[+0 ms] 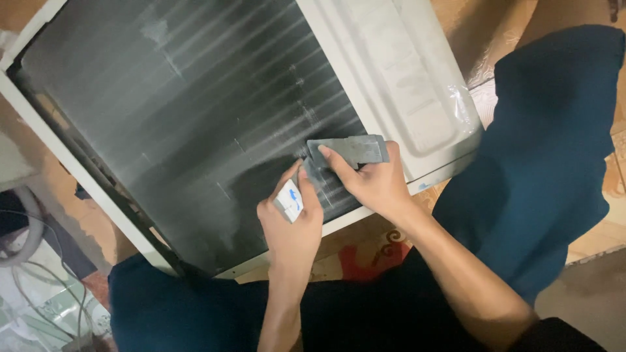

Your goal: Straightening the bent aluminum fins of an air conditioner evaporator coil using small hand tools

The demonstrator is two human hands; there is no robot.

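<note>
The grey pad (349,151) lay on the fin panel's (182,104) lower right corner, its long axis running left-right, directly under the right hand (372,182), whose fingers pressed it flat. Just left, touching it, the left hand (292,218) pinched a small white-blue piece (290,199).

coil panel (182,111): dark grey, pale stripes (dusty) | frame (391,78): white | pad (349,151): grey | shorts (554,150): blue
</note>
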